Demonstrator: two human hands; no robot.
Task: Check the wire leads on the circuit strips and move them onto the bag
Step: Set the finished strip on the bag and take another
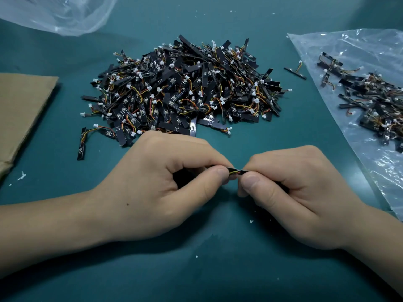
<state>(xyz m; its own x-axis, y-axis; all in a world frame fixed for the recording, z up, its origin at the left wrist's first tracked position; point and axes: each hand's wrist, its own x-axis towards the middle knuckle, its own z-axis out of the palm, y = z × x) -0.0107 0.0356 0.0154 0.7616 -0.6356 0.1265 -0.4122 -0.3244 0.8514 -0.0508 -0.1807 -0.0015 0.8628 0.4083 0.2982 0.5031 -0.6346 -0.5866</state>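
The left hand [165, 182] and right hand [290, 192] both pinch 1 black circuit strip [236, 172] over the teal desk [218, 269], near the big pile [185, 90]. Other strips [375, 99] lie on the clear bag [349, 51]. Their white print is too small to read.

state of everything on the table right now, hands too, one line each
held strip, off the table, wires showing
left hand, pinching one end of held strip
right hand, pinching its other end
pile, heaped loose at centre
right bag, flat, smaller batch on it
lone strip, on table between pile and right bag
top-left bag, crumpled
cardboard, flat at left
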